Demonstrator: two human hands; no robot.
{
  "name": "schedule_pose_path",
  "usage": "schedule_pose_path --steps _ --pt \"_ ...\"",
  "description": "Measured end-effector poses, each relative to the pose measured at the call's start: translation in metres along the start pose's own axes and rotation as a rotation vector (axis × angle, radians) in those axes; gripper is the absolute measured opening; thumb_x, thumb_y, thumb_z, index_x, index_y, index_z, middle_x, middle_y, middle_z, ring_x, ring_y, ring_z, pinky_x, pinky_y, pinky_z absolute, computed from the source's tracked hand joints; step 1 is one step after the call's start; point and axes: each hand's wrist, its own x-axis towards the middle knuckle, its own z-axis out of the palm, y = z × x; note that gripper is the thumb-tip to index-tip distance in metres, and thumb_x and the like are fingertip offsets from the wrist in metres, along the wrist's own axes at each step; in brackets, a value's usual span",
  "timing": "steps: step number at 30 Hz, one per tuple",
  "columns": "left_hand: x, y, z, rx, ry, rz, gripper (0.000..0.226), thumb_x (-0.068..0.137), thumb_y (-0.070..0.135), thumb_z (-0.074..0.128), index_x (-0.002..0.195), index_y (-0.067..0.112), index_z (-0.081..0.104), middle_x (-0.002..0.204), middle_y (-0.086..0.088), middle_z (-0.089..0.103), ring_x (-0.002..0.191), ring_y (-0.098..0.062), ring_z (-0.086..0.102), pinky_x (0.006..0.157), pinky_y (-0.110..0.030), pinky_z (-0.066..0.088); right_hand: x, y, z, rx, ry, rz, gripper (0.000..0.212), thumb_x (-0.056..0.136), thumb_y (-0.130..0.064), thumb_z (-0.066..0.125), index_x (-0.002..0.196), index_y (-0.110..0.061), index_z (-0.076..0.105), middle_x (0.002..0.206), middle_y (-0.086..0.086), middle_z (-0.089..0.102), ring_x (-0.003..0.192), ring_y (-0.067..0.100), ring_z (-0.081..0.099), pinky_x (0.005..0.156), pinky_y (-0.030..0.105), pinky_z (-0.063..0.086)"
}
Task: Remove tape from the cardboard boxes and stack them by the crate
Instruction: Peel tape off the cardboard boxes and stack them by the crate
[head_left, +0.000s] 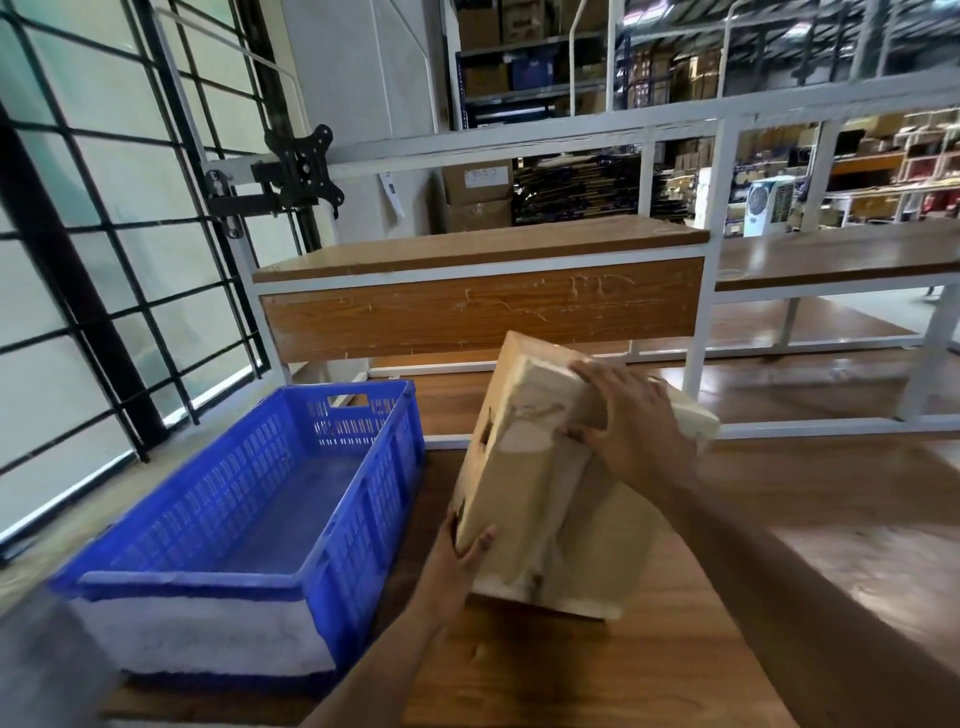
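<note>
A brown cardboard box (524, 483) stands tilted on the wooden table (675, 649), its taped face toward me. Glossy tape (566, 488) runs down the middle of that face. My left hand (462, 551) grips the box's lower left edge, thumb on the front. My right hand (631, 421) lies over the upper part of the box, with its thumb and fingers closed on the tape near the top. A blue plastic crate (249, 519) sits just left of the box; nothing shows inside it.
A raised wooden shelf on a white metal frame (478, 291) stands behind the box. A black monitor mount (298, 171) hangs on the frame at upper left. Barred windows fill the left side. Warehouse racks with cartons stand far behind.
</note>
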Motion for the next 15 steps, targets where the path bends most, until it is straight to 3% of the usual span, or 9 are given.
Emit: schedule_pose_path --steps 4,7,8,12,15 --pt "0.0 -0.012 0.005 0.031 -0.013 -0.044 0.05 0.096 0.043 0.062 0.14 0.025 0.047 0.125 0.005 0.064 0.114 -0.012 0.062 0.098 -0.035 0.053 -0.005 -0.027 0.024 -0.14 -0.078 -0.16 0.072 0.083 -0.031 0.076 0.146 -0.027 0.042 0.148 -0.003 0.048 0.138 0.017 0.038 0.116 0.039 0.022" --pt "0.004 0.004 -0.002 0.027 0.05 0.026 0.041 0.098 0.04 0.06 0.135 0.025 0.051 0.126 0.003 0.066 0.112 -0.009 0.062 0.091 -0.027 0.054 -0.013 -0.037 0.043 -0.135 -0.118 -0.187 0.071 0.084 -0.031 0.075 0.147 -0.022 0.041 0.148 -0.002 0.049 0.138 0.016 0.039 0.116 0.035 0.022" --pt "0.006 0.012 -0.006 0.036 0.056 0.055 0.047 0.096 0.046 0.061 0.138 0.028 0.048 0.13 0.004 0.064 0.113 -0.008 0.061 0.09 -0.026 0.054 -0.014 -0.037 0.044 -0.135 -0.133 -0.19 0.073 0.085 -0.032 0.074 0.148 -0.021 0.04 0.149 -0.001 0.047 0.139 0.017 0.038 0.117 0.034 0.021" --pt "0.011 0.048 -0.023 0.123 0.154 0.213 0.093 0.081 0.066 0.068 0.156 0.036 0.023 0.153 0.007 0.045 0.137 -0.014 0.045 0.111 -0.05 0.041 -0.004 -0.021 0.025 -0.088 -0.147 -0.126 0.082 0.083 -0.047 0.071 0.151 -0.017 0.036 0.151 0.003 0.045 0.139 0.019 0.039 0.116 0.035 0.025" --pt "0.012 0.087 -0.025 0.346 0.32 0.55 0.101 0.08 0.061 0.07 0.159 0.032 0.014 0.165 0.009 0.021 0.147 -0.007 0.018 0.115 -0.032 0.021 0.002 0.009 0.006 -0.175 -0.192 -0.076 0.083 0.083 -0.056 0.068 0.15 -0.018 0.037 0.153 0.002 0.042 0.143 0.019 0.033 0.119 0.039 0.018"
